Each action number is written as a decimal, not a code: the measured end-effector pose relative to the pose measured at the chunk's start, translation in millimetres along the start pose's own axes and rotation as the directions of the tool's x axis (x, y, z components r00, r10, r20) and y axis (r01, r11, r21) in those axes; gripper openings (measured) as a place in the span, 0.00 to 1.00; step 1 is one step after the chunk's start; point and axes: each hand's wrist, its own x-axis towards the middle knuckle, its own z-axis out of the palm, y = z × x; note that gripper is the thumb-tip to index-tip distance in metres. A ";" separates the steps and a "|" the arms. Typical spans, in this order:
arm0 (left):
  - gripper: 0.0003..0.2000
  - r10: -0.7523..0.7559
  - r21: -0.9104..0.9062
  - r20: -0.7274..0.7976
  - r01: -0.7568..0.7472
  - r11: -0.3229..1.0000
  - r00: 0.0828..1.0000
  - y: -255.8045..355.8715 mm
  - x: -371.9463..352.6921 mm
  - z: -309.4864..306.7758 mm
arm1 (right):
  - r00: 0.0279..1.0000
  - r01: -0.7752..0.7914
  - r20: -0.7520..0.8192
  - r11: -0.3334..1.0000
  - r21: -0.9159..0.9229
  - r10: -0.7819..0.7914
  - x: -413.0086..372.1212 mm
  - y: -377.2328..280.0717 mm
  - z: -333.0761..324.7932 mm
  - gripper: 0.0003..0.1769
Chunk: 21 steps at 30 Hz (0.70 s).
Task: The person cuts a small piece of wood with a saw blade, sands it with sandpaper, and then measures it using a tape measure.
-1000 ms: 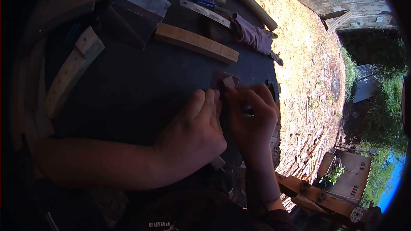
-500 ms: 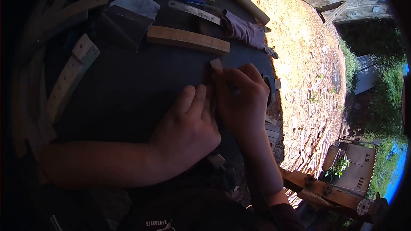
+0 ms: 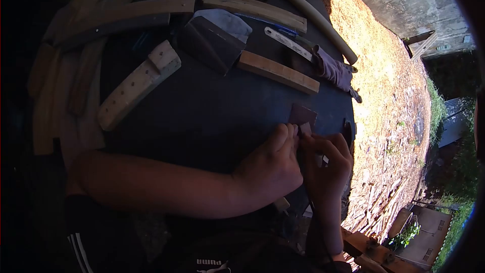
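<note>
Head view showed me the right hand [image 3: 329, 164] pinching a block [image 3: 305, 129] by a brown sheet [image 3: 303, 114] near the table's [image 3: 202, 103] right edge, left hand [image 3: 273, 164] curled, its hold unclear, seemingly needing steady fingertips.

Glaring on the sunlit ground [image 3: 376, 106] at right — lying dim across the tabletop [image 3: 207, 101], curving toward dark edges.

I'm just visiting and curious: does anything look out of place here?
Only the purple cloth: it lies crumpled by the edge of the dark table, as if tossed there. I see no spills.
</note>
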 end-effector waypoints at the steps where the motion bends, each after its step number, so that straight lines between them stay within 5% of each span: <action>1: 0.20 -0.003 0.001 0.016 0.003 1.000 1.000 -0.4 -1.6 -0.1 | 1.000 0.005 0.000 1.000 0.014 -0.005 3.1 1.5 4.2 0.02; 9: 0.13 0.055 -0.070 -0.077 -0.061 0.996 0.995 3.6 -12.8 -16.8 | 0.993 0.038 -0.113 0.996 0.079 -0.029 24.1 -7.1 2.6 0.05; 13: 0.10 0.039 -0.106 -0.174 -0.058 0.993 0.984 -8.0 -4.0 -35.8 | 0.974 -0.117 -0.174 0.978 0.171 0.147 0.8 -14.4 -32.2 0.08; 18: 0.13 -0.073 0.079 -0.440 0.120 0.990 0.895 -86.6 37.9 -57.0 | 0.970 -0.115 -0.206 0.989 0.092 0.132 -12.2 -9.3 -61.0 0.07; 21: 0.27 -0.387 0.121 -0.308 0.439 0.890 0.869 -128.4 40.1 -52.3 | 0.976 -0.133 -0.153 0.980 0.149 0.156 -21.6 -10.6 -58.9 0.07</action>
